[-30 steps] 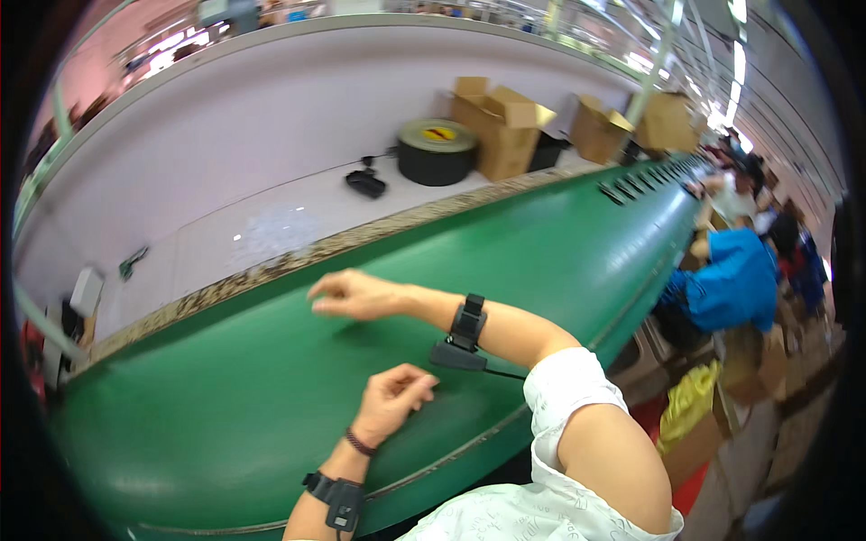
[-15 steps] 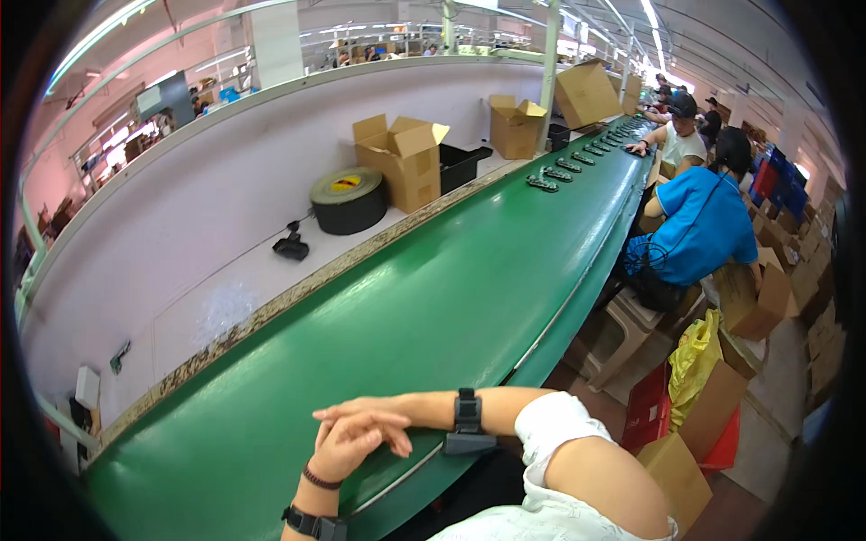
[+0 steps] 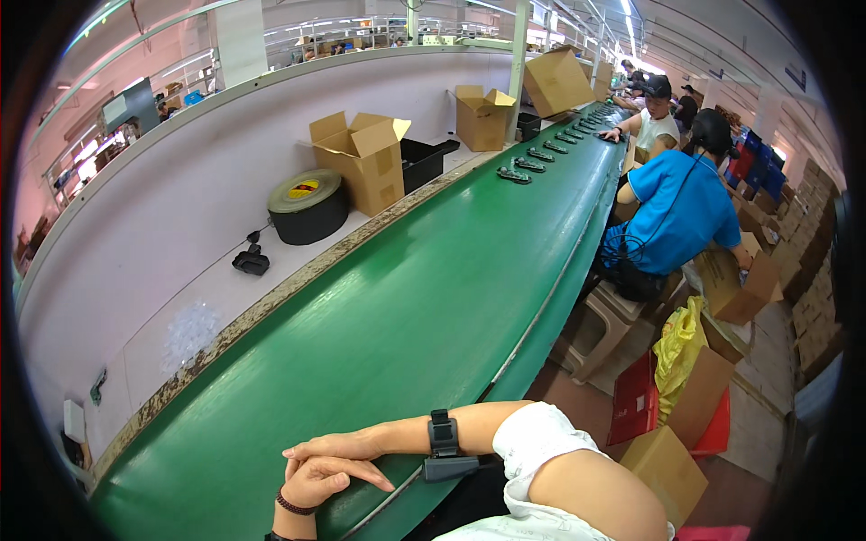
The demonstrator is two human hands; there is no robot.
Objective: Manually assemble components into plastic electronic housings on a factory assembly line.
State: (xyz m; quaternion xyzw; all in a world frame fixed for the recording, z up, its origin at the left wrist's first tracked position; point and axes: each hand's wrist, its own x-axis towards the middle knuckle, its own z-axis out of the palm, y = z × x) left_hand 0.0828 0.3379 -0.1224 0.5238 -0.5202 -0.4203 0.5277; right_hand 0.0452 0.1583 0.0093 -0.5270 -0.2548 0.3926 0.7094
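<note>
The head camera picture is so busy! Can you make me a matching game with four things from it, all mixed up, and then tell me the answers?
Things:
1. The person's left hand
2. The long belt
3. The plastic bag
4. The nearest co-worker's shirt

Colour or state:
A. Yellow
B. Has a beaded bracelet at its wrist
C. Blue
D. Green

Pairs: 1-B, 2-D, 3-A, 4-C

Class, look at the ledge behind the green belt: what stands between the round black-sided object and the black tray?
In the head view, an open cardboard box stands between them.
</note>
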